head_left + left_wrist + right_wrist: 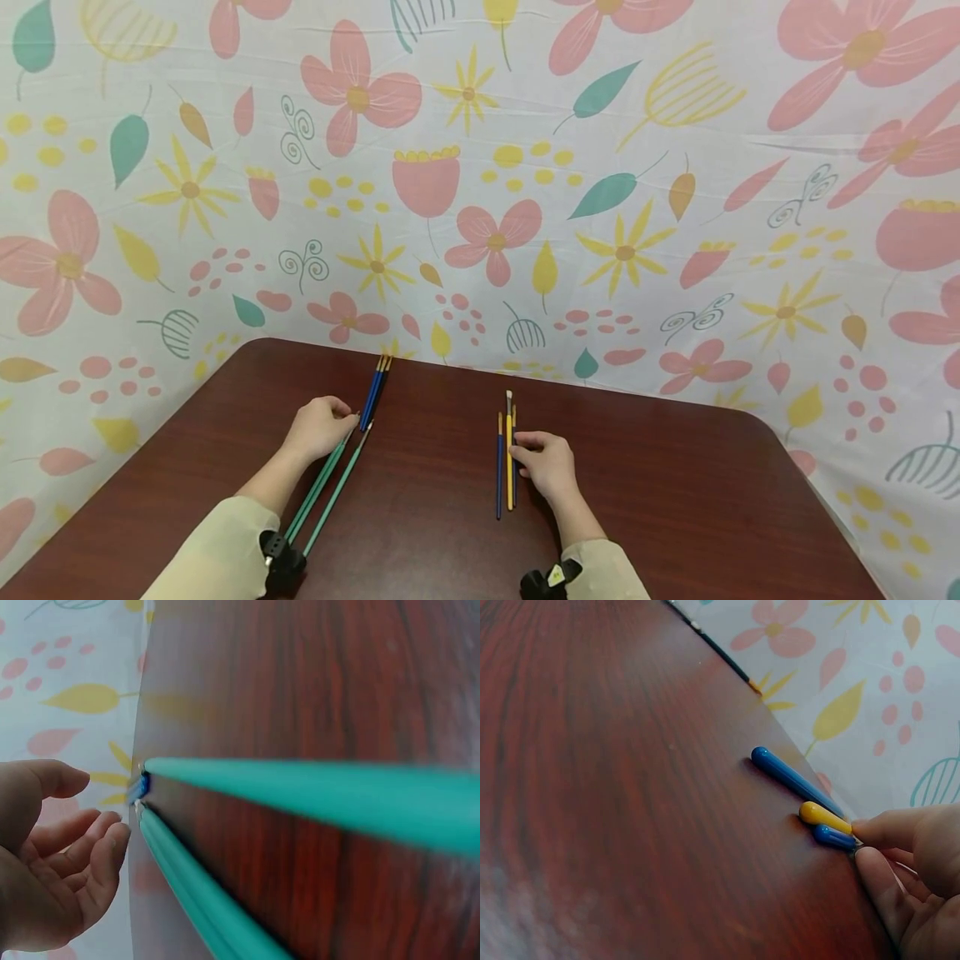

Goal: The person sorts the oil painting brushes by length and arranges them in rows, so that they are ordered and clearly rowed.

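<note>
Left hand: the left hand (321, 427) rests on the dark reddish-brown wooden table (675, 500), fingers loosely curled and holding nothing; in the left wrist view the fingers (90, 855) curve free of any brush.
Green brushes: two long teal-green paintbrushes (330, 487) lie side by side just right of the left hand, running back toward the left sleeve (217, 554).
Blue bundle: a cluster of dark blue paintbrushes with yellow tips (375, 390) lies beyond the green ones, angled toward the table's far edge.
Right hand: the right hand (546, 463) sits beside a second group, its fingertips (874, 829) touching the brushes; a full grasp cannot be told.
Second group: a yellow-handled paintbrush (509, 458) lies between two slim blue-handled paintbrushes (498, 467), roughly parallel.
Backdrop: a white cloth printed with pink flowers and yellow leaves (480, 167) hangs behind the table.
</note>
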A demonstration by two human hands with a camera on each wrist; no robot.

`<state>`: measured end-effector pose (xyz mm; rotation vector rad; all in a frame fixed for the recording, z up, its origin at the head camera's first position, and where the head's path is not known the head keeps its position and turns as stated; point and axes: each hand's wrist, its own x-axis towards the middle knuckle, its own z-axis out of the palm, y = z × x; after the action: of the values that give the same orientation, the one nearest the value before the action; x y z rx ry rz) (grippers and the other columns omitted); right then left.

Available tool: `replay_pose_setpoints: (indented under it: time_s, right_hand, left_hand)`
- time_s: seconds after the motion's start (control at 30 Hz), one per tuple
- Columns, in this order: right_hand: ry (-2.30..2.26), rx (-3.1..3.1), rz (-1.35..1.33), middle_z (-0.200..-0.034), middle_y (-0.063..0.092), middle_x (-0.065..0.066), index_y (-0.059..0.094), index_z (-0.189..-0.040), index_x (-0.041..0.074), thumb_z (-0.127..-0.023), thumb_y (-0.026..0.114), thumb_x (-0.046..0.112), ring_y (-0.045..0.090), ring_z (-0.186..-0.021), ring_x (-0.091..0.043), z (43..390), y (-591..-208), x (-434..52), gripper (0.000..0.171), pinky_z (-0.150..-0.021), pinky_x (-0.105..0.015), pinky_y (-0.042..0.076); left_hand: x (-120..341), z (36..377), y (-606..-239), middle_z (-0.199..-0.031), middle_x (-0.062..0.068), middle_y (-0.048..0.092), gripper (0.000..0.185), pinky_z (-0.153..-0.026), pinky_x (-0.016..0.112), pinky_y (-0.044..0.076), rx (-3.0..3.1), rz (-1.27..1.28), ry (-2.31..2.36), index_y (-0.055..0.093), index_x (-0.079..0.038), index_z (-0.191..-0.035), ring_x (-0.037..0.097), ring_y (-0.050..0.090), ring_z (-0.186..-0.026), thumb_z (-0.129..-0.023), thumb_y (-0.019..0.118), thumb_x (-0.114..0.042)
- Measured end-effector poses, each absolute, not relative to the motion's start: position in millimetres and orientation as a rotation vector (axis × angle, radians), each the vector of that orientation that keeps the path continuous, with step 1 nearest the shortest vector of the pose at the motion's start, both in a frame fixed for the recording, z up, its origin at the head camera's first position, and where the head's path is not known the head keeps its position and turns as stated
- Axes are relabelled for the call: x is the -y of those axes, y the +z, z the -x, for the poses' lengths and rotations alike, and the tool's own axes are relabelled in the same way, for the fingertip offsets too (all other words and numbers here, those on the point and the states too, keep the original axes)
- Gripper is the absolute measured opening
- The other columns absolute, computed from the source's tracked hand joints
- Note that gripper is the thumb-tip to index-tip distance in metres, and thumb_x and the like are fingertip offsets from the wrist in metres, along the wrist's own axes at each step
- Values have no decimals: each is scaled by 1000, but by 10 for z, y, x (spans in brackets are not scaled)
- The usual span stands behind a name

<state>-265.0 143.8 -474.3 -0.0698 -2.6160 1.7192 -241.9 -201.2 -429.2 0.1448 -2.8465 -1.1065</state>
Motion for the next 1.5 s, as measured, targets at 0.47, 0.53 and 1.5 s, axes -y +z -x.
replay_pose_setpoints:
  time_s: [0.47,0.53,1.5]
  right_hand:
    - [1704,2632,70,-96,63,-10,67,-103,7,-79,68,13,61,-72,-13,2640,-4740,-1427,25,-56,-28,53]
    - [1704,2633,70,-97,63,-10,67,-103,7,-79,68,13,61,-72,-13,2636,-4738,-1427,25,-56,-28,53]
    - [1692,2635,66,-100,63,-10,66,-104,7,-79,67,13,62,-72,-14,2619,-4727,-1435,26,-56,-28,53]
  left_hand:
    - [1724,2511,-4297,-90,7,64,22,-59,29,48,2718,-105,-1273,63,-6,-99,17,59,-72,-85,58,-22]
    - [1663,2522,-4299,-90,7,64,21,-58,29,47,2705,-100,-1310,63,-7,-99,16,58,-70,-85,59,-22]
    - [652,2654,-4444,-108,24,58,35,-70,35,54,2463,-37,-2175,49,6,-116,32,61,-91,-90,50,-17]
